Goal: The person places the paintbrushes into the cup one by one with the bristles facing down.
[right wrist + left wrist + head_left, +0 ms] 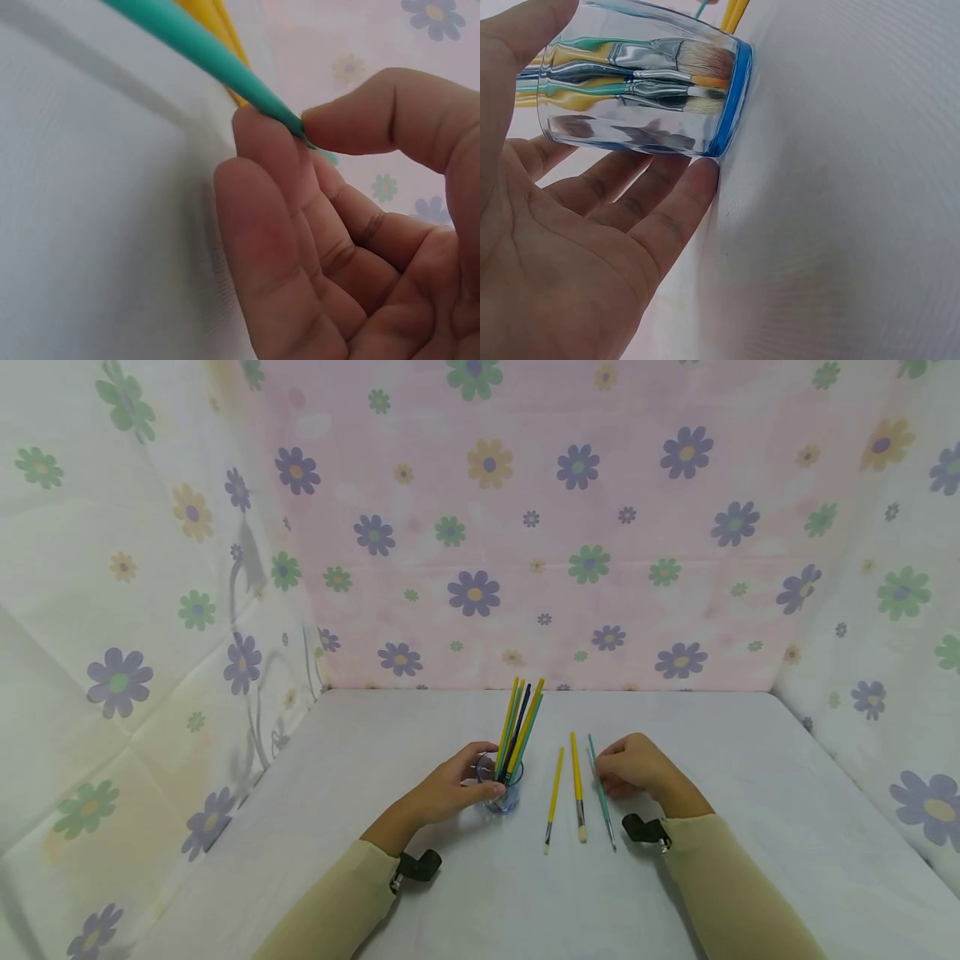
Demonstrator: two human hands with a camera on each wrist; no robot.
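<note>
A clear glass [502,797] with a blue base stands upright on the table, holding several paintbrushes [517,727] with their bristles down. My left hand [455,787] holds the glass from its left side, thumb in front and fingers around the back. In the left wrist view the bristles and metal ferrules show through the glass wall [649,142]. Between thumb and fingertip, my right hand [633,766] pinches a green paintbrush [602,793] by its handle. The right wrist view shows that green handle [217,64] close up, with a shadow on the cloth beneath it.
Two yellow paintbrushes, a thin one [555,793] and a thicker one [577,777], lie between the glass and the green brush. White cloth covers the table [375,727]. Flowered fabric [525,527] hangs behind and at both sides.
</note>
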